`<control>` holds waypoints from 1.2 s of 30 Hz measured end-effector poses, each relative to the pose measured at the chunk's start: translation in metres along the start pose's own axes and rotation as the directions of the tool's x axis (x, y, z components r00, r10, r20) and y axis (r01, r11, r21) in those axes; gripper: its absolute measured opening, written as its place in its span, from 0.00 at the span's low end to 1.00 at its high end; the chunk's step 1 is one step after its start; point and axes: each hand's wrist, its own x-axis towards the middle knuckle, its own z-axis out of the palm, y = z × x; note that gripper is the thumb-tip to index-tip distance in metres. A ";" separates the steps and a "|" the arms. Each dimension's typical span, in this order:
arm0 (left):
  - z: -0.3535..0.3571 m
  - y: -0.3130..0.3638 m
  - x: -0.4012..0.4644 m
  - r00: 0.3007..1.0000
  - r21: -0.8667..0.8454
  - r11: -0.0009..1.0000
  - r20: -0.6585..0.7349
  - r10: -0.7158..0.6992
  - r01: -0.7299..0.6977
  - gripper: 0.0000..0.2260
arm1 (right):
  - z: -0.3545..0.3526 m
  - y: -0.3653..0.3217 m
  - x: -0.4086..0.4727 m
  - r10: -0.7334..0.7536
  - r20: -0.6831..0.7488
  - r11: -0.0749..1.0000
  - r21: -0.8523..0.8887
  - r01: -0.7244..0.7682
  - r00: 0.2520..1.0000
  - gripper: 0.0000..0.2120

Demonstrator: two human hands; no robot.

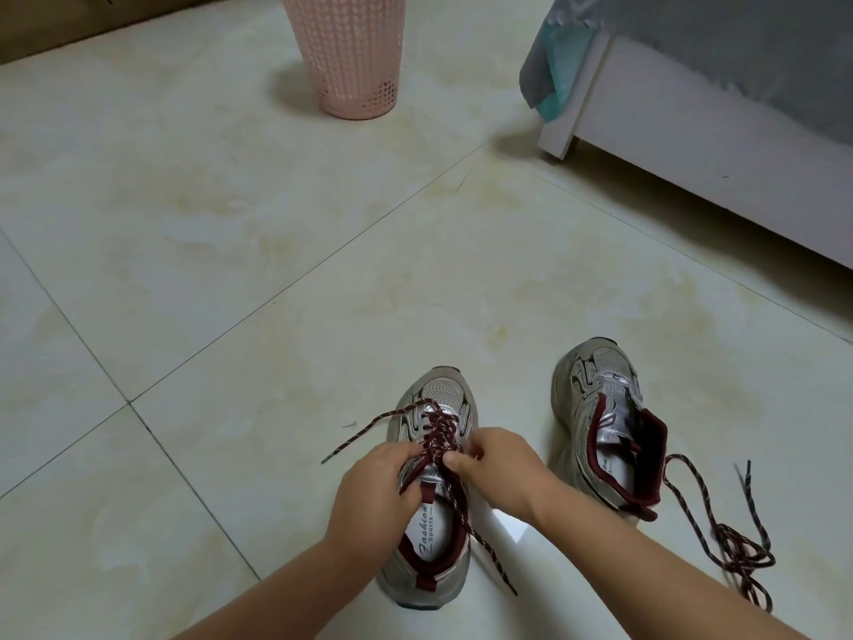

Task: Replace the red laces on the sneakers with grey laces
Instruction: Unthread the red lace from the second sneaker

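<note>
Unlacing left sneaker (431, 496) on floor (231, 270), near centre: left hand (369, 489) and right hand (496, 468) both pinching red lace (436, 438) at upper eyelets; best loosened crossing by crossing, shoe steadied, no yanking; right sneaker (604, 422) already unlaced, pulled lace (729, 538) beside it.

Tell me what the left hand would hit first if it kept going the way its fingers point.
Probably the right hand: the left hand points rightward across the laced sneaker, fingers already in its red lace. Depth is unclear.
</note>
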 end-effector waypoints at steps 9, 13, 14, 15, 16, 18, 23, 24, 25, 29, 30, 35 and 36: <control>0.003 -0.001 0.000 1.000 -0.010 1.000 0.019 -0.021 0.021 0.17 | -0.018 -0.007 0.003 -0.264 -0.210 0.879 -0.453 0.146 0.941 0.06; 0.003 0.000 0.000 0.999 -0.034 0.999 0.017 -0.036 0.037 0.16 | -0.015 -0.007 0.001 0.010 -0.111 0.999 -0.035 -0.013 0.994 0.15; 0.004 0.000 0.000 0.999 -0.037 0.999 0.019 -0.035 0.035 0.16 | -0.013 -0.005 0.001 0.057 -0.039 0.997 0.054 -0.055 0.998 0.15; 0.003 0.000 0.000 0.999 -0.038 0.999 0.020 -0.035 0.036 0.16 | -0.009 -0.004 -0.001 0.071 0.018 0.991 0.115 -0.072 0.997 0.14; 0.003 0.001 -0.001 0.999 -0.041 0.998 0.017 -0.038 0.038 0.15 | -0.005 -0.003 -0.002 0.058 0.038 0.988 0.139 -0.063 0.998 0.12; 0.003 0.001 -0.001 0.999 -0.048 0.998 0.014 -0.037 0.038 0.16 | -0.005 0.000 0.000 0.025 -0.019 0.996 0.090 -0.023 1.000 0.09; 0.002 -0.001 -0.003 0.999 -0.033 0.999 0.027 -0.027 0.028 0.16 | -0.030 0.004 0.004 -0.013 -0.356 0.996 -0.083 -0.018 0.935 0.09; 0.003 -0.001 -0.003 0.999 -0.033 0.999 0.020 -0.029 0.030 0.15 | -0.029 0.003 0.003 0.006 -0.337 0.998 -0.064 -0.029 0.942 0.12; 0.003 -0.001 -0.002 0.999 -0.037 0.999 0.013 -0.032 0.032 0.15 | -0.026 0.001 0.001 0.045 -0.280 0.998 -0.032 -0.056 0.959 0.15; 0.004 -0.001 -0.002 1.000 -0.040 0.999 0.003 -0.022 0.023 0.15 | -0.005 -0.001 -0.007 0.165 -0.015 0.945 0.288 -0.153 0.986 0.20; 0.004 -0.001 -0.002 1.000 -0.036 0.999 0.003 -0.020 0.020 0.15 | -0.002 0.000 -0.007 0.156 -0.006 0.933 0.330 -0.145 0.988 0.18; 0.004 -0.003 -0.002 1.000 -0.020 1.000 -0.006 -0.014 0.014 0.16 | -0.019 0.003 0.001 0.123 -0.269 0.967 0.250 -0.054 0.955 0.13; 0.004 -0.003 -0.002 1.000 -0.016 1.000 -0.008 -0.013 0.012 0.16 | -0.025 0.005 0.002 0.133 -0.315 0.963 0.266 -0.047 0.940 0.13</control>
